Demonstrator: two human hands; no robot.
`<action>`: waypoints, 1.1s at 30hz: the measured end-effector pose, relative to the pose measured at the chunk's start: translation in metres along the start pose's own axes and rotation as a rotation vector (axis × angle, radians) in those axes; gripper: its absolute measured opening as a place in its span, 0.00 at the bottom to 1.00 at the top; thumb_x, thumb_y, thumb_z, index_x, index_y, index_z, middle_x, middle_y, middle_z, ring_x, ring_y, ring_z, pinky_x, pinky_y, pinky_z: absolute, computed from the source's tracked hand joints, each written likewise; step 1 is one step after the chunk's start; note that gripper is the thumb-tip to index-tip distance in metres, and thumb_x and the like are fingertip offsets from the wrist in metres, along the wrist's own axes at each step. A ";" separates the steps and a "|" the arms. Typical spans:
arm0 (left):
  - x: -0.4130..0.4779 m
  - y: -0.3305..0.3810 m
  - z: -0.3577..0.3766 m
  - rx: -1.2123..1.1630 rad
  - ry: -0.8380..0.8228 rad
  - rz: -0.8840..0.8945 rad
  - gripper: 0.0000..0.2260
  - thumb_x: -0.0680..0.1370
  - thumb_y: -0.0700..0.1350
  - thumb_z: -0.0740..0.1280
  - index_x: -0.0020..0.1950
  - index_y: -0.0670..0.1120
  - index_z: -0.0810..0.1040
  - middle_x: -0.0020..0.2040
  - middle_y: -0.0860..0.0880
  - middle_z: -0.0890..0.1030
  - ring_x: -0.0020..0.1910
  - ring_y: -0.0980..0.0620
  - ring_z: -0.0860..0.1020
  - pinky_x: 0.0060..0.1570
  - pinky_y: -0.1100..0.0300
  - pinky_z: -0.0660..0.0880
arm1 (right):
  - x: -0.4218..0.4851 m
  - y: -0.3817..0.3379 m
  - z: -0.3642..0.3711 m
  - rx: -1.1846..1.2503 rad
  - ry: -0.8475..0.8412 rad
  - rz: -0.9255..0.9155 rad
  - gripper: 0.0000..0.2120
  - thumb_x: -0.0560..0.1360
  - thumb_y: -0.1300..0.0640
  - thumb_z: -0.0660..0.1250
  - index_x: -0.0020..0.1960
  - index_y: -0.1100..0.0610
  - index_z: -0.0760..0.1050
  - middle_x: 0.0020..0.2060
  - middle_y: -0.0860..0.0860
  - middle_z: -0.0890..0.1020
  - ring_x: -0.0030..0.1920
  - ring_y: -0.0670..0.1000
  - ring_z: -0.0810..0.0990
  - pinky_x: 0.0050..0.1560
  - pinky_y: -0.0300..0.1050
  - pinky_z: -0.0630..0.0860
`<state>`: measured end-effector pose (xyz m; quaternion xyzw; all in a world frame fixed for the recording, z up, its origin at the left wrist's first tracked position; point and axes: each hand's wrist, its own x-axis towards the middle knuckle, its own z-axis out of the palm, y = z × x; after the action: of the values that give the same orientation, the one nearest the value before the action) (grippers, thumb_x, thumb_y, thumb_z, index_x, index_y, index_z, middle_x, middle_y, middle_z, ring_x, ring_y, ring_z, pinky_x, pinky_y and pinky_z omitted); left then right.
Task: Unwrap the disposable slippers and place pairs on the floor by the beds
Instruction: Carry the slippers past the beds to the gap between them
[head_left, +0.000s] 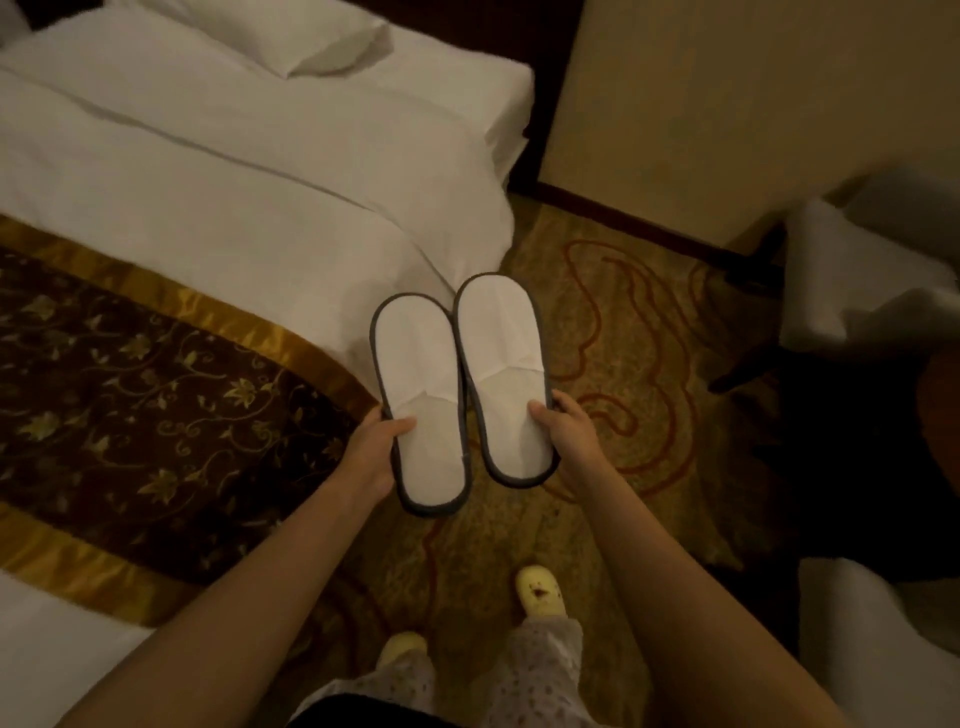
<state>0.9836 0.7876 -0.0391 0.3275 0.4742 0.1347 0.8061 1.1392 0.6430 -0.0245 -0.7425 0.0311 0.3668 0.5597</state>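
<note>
Two white disposable slippers with dark grey edging are held side by side in the air, toes pointing away from me, above the carpet beside the bed. My left hand (375, 447) grips the heel half of the left slipper (422, 395), thumb on top. My right hand (569, 431) grips the right slipper (503, 374) the same way. Both slippers are unwrapped; no wrapper is visible.
A bed (218, 171) with white linen, a pillow (291, 36) and a brown-and-gold runner (130, 395) fills the left. Patterned carpet (623, 322) runs between the bed and white-covered chairs (862, 291) at right. My feet in yellow shoes (537, 590) stand below.
</note>
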 end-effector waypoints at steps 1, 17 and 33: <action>0.007 0.000 0.004 -0.035 0.032 -0.001 0.18 0.77 0.34 0.61 0.66 0.45 0.70 0.56 0.44 0.78 0.53 0.43 0.77 0.46 0.49 0.76 | 0.015 -0.005 0.002 -0.037 -0.027 0.001 0.16 0.75 0.57 0.67 0.62 0.57 0.72 0.57 0.57 0.79 0.54 0.58 0.79 0.58 0.57 0.77; 0.079 -0.133 -0.010 -0.583 0.583 0.153 0.16 0.76 0.33 0.61 0.63 0.43 0.70 0.62 0.41 0.75 0.51 0.43 0.76 0.41 0.53 0.75 | 0.175 0.054 0.057 -0.473 -0.667 0.099 0.20 0.75 0.56 0.67 0.66 0.56 0.69 0.62 0.55 0.77 0.58 0.57 0.77 0.61 0.60 0.75; 0.260 -0.414 -0.122 -0.804 0.782 0.086 0.21 0.76 0.33 0.63 0.67 0.46 0.69 0.58 0.45 0.76 0.53 0.46 0.75 0.52 0.51 0.73 | 0.343 0.373 0.103 -0.691 -0.773 0.180 0.26 0.76 0.55 0.66 0.72 0.53 0.64 0.66 0.56 0.73 0.62 0.58 0.73 0.62 0.56 0.73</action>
<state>0.9751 0.6637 -0.5272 -0.0609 0.6352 0.4489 0.6255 1.1667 0.7172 -0.5354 -0.6888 -0.2366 0.6493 0.2190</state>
